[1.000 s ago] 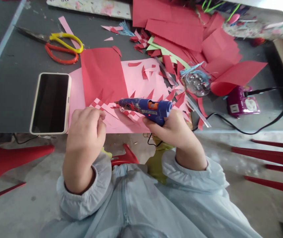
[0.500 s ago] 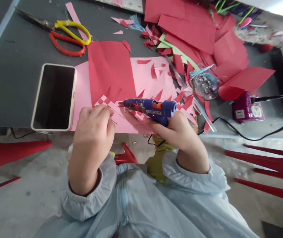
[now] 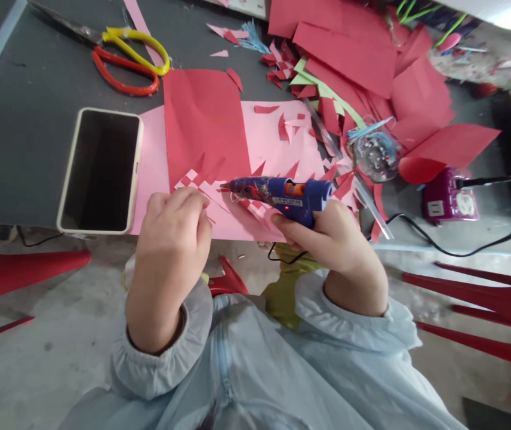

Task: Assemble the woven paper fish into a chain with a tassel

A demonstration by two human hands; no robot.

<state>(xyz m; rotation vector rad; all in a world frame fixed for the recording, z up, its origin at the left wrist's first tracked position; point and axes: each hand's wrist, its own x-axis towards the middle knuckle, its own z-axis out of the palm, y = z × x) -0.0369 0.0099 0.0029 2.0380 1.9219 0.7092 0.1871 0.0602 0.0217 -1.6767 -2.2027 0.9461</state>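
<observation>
My right hand (image 3: 327, 236) grips a blue glue gun (image 3: 282, 192) whose nozzle points left at a woven red-and-pink paper strip piece (image 3: 202, 185). My left hand (image 3: 172, 230) is curled with its fingertips pressed on that woven piece at the near table edge. The weave lies on a pink sheet (image 3: 273, 140), partly under a dark red sheet (image 3: 204, 122). Red paper offcuts are scattered on the pink sheet.
A phone (image 3: 101, 170) lies face up left of the pink sheet. Red and yellow scissors (image 3: 121, 57) lie at the back left. A pile of red paper (image 3: 372, 65), a clear bead container (image 3: 374, 155) and a purple power socket (image 3: 446, 200) with black cable are on the right. Red stools stand on both sides.
The view has shifted slightly, so everything sits a little further right and up. Both hands hold the same grip on the weave and the glue gun.
</observation>
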